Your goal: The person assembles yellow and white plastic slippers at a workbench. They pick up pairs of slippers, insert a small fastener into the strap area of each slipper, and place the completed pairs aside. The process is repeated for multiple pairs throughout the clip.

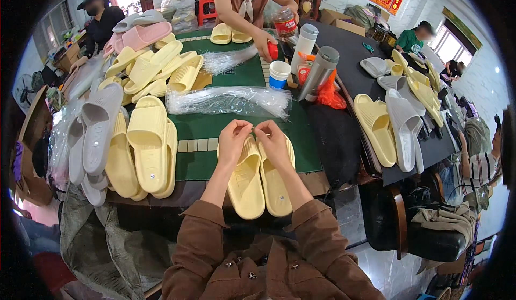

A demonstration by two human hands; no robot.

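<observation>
Left hand: fingertips bunched; cannot tell if grasping.
Right hand: likewise.
Slippers: beneath hands; probably light, soft, flexible; best held at the straps.

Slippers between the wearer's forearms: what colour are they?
The slippers are pale yellow, seen best in the head view.
</observation>
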